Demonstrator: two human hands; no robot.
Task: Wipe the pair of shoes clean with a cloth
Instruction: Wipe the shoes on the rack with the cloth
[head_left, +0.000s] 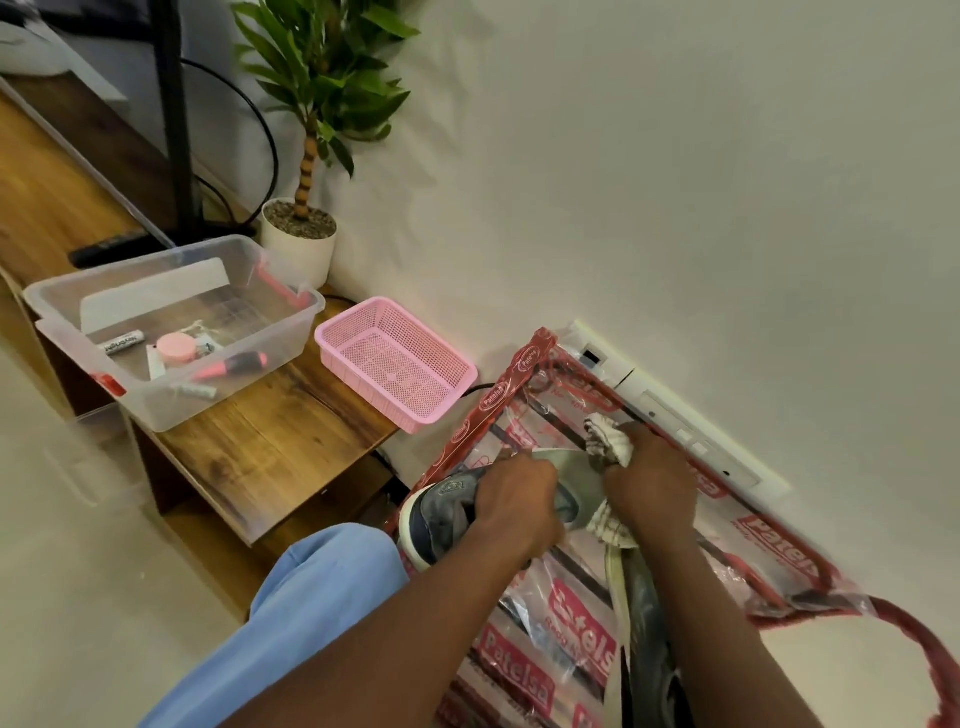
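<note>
Left hand (514, 499) is clamped on a grey-and-navy sneaker (441, 514), fingers curled over its upper, white sole edge facing 8 o'clock. Right hand (649, 483) is fisted round a white striped cloth (605, 441), just at 3 o'clock of the left hand. The cloth bunches out of the fist at 11 and 7 o'clock and lies against the sneaker's near end between the hands. Second shoe (649, 629) lies at 6 o'clock of the right hand, partly under that forearm. It's blurred, probably the matching one. All of this sits over a clear plastic bag (550, 613) with red trim and "Patelsa" print, spread on the floor. Pink basket (395, 358) is at 11 o'clock of the hands, on the end of a wooden bench (270, 441). Clear tub (280, 338) is at 9 o'clock of the basket, holding a red-handled screwdriver (234, 364) and batteries (123, 344). Potted plant (301, 244) is at 12 o'clock of the tub.
</note>
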